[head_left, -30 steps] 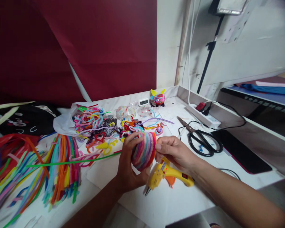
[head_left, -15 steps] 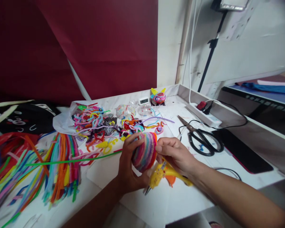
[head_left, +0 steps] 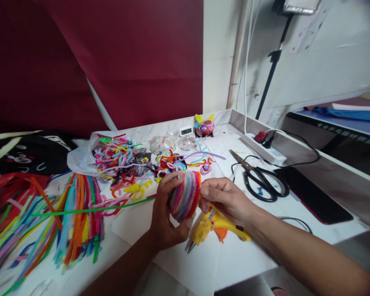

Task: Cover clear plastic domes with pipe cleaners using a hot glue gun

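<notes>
Striped ball [head_left: 185,195], display digits [head_left: 186,132] too blurred

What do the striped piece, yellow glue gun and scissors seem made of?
The striped piece looks like fuzzy pipe cleaners, going by its soft, matte bands; any core is hidden. The yellow glue gun seems hard plastic, smooth and moulded-looking, with a grey, metal-looking nozzle. The scissors have brownish-grey, likely metal blades; their smooth black handles could be plastic or rubber-coated.

Digits on small clock [head_left: 186,131], blurred, white table-edge characters [head_left: 350,135], unreadable
</notes>
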The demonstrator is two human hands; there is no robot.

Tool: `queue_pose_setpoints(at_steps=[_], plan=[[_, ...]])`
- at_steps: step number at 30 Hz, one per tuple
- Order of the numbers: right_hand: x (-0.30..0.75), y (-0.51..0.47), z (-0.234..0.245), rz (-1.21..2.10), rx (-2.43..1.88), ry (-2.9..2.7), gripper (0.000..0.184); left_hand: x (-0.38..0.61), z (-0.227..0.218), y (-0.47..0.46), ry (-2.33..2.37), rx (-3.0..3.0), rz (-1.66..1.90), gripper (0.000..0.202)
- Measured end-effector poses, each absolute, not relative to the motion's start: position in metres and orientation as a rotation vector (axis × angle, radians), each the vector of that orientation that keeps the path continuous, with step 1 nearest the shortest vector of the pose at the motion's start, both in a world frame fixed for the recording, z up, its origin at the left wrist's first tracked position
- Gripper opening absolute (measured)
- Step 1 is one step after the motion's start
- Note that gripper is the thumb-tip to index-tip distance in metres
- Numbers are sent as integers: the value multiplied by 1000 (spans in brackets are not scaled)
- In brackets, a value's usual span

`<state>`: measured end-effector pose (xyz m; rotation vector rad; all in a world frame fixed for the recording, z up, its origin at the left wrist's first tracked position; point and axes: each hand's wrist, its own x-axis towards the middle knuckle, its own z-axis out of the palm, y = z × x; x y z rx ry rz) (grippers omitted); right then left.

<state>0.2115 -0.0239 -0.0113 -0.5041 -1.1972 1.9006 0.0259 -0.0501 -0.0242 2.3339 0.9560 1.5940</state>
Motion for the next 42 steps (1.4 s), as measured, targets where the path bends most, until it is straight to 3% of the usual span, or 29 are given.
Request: queue_pose_setpoints(at_steps=[24,42], plan=[[203,-30,-11,1783,-659,-1060,12,27,-32,-51,1005,2389,1575,73],[198,-25,-15,1783,-734,-942,12,31,-35,-47,1095,2262,1501,64]])
